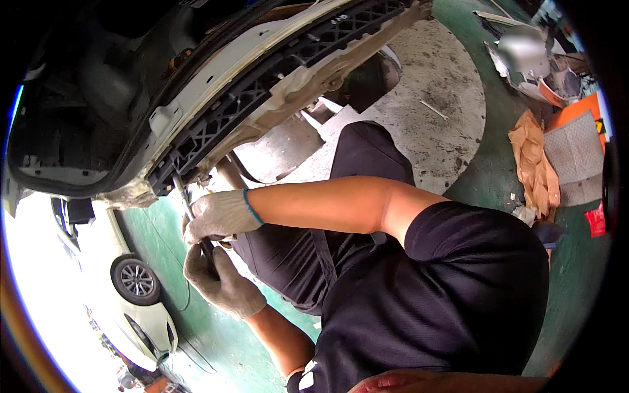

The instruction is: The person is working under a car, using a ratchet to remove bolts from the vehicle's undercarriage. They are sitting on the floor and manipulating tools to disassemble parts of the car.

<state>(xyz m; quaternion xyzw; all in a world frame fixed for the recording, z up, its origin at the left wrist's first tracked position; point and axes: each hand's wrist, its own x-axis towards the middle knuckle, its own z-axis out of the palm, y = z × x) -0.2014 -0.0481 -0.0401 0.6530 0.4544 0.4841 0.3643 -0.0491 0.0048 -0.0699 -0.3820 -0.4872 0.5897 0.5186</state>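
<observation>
Both of my hands wear pale knit work gloves and are at the lower end of a black lattice strip [229,108] on the car body. My right hand [219,215] is closed around a slim tool with a shiny metal shaft [183,195], which reaches up to the strip's end. Just below, my left hand [224,281] is closed on the tool's dark lower part [208,249]. The gloves cover much of the tool, so its exact kind is unclear. Its far tip is hard to make out against the strip.
The car's dark open compartment [85,98] lies beyond the strip. A white car [128,314] with a spoked wheel [135,280] stands at the left. A thin pale tool [434,110] lies on the round floor plate [452,78]. Crumpled brown paper [534,164] and loose parts lie at the right.
</observation>
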